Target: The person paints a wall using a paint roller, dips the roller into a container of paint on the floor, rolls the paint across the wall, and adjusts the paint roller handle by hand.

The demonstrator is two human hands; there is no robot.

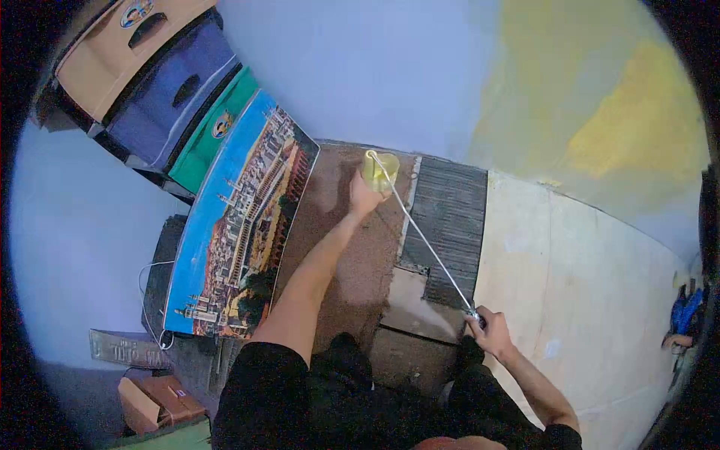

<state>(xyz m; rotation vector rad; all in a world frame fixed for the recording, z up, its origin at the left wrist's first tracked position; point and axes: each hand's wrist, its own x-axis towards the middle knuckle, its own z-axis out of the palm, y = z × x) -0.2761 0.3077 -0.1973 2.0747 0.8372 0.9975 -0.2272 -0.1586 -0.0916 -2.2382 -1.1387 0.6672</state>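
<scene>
My left hand (pixel 367 196) is closed round the near side of a yellow thing (pixel 380 171), up in the centre of the frame; it may be a cup or a roll, I can't tell which. My right hand (pixel 491 334), low and right of centre, has its fingers curled in on a small shiny piece (pixel 472 316); how tight the pinch is, I can't make out.

What matters to me is the white line (pixel 431 246) between them. It slants from the top of the yellow thing, upper left, down to the shiny piece, and looks straight for nearly all its length. The left hand is right at the yellow thing; the right is well apart from it, at the line's lower end. From the right fingers, the yellow thing lies up and to the left.

Under the line I see a grey ribbed mat (pixel 450 225) and brown floor (pixel 330 277). A city picture (pixel 247 225) leans to the left, below the drawers (pixel 180 105) in the upper left; a pale board (pixel 570 292) fills the right.

The left fingers are partly behind the yellow thing, the right palm is turned from me, and I can't say whether the line is cord or rod. The blue shape (pixel 684 311) at the far right edge is too blurred to name.
</scene>
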